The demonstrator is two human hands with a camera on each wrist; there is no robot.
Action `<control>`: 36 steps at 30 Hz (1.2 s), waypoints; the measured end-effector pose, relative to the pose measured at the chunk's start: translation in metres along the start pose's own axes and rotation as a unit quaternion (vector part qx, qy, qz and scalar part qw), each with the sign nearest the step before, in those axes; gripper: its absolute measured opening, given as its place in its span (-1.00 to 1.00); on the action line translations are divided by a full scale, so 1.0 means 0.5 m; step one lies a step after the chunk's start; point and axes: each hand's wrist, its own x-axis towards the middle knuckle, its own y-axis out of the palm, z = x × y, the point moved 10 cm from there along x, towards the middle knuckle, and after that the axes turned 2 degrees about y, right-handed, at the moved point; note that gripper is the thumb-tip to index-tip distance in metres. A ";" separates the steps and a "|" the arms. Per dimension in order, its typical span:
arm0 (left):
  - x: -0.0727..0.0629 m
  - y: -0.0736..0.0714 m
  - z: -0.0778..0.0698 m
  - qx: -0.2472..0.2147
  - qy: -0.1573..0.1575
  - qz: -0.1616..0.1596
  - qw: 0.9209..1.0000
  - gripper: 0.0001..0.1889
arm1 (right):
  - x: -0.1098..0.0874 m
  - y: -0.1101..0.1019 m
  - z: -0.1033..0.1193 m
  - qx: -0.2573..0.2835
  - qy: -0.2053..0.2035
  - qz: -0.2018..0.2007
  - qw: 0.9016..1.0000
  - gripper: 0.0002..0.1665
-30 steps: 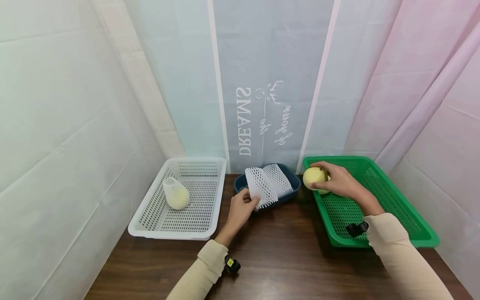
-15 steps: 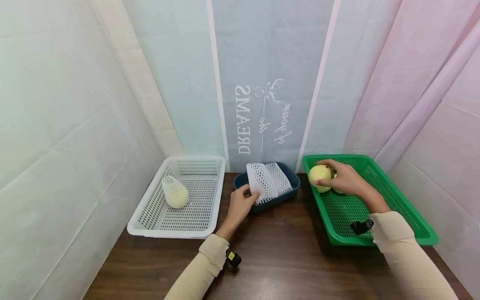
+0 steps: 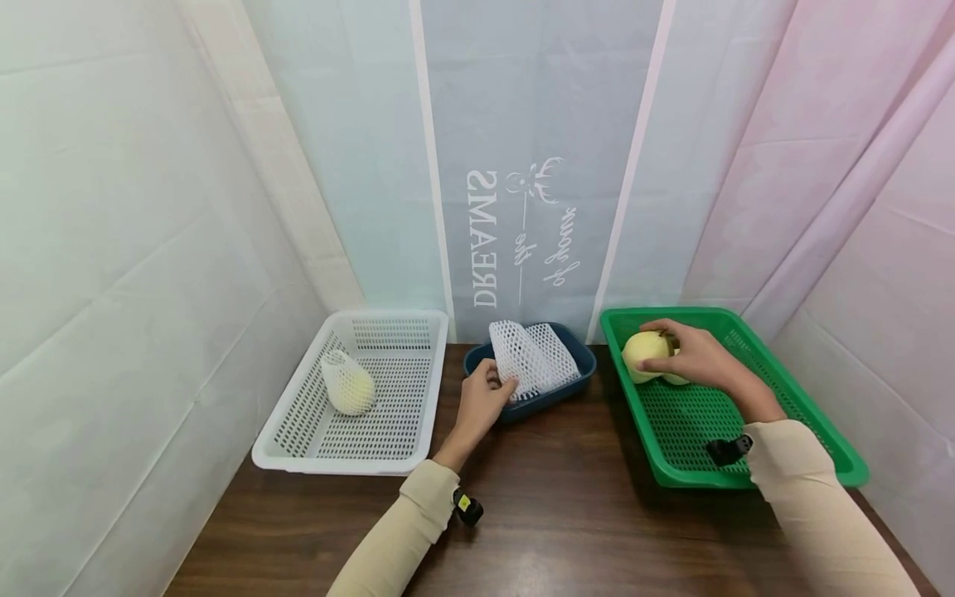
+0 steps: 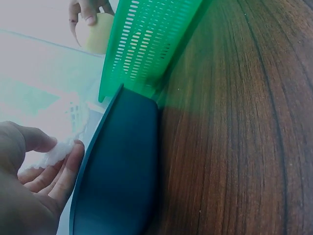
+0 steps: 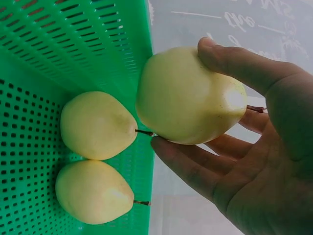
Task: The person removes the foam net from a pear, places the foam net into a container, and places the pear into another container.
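My right hand [image 3: 694,358] holds a pale yellow pear [image 5: 190,95] above the near-left part of the green basket [image 3: 682,427], thumb on one side and fingers on the other. Two more pears, one [image 5: 98,125] beside the other [image 5: 95,192], lie in that basket in the right wrist view. With thumb and fingers, my left hand [image 3: 480,406] pinches the lower edge of a white foam net sleeve [image 3: 516,356]. This sleeve lies over the dark blue tray [image 3: 548,404], next to another foam net [image 3: 554,356]. Glare washes out part of the left wrist view.
A white basket [image 3: 339,464] stands at the left, holding one pear in a foam net [image 3: 351,390]. The brown wooden table [image 3: 552,514] carries everything. A printed cloth [image 3: 552,99] hangs behind the containers, with pale cloth walls at both sides.
My right hand has shifted slightly right with the pear, further over the green basket. The foam net's lower edge, pinched by my left hand, has moved slightly back.
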 end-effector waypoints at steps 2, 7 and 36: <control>0.003 -0.001 -0.002 0.019 0.007 -0.007 1.000 -0.74 | 0.001 0.002 -0.005 0.000 0.000 0.003 1.000 -0.17; 0.010 -0.001 -0.006 0.054 0.012 -0.020 0.998 -0.71 | 0.004 0.012 -0.021 -0.005 -0.004 0.014 1.000 -0.18; 0.026 0.047 0.010 0.246 0.015 0.032 0.969 -0.33 | 0.011 0.079 -0.064 0.001 -0.012 0.060 0.998 -0.11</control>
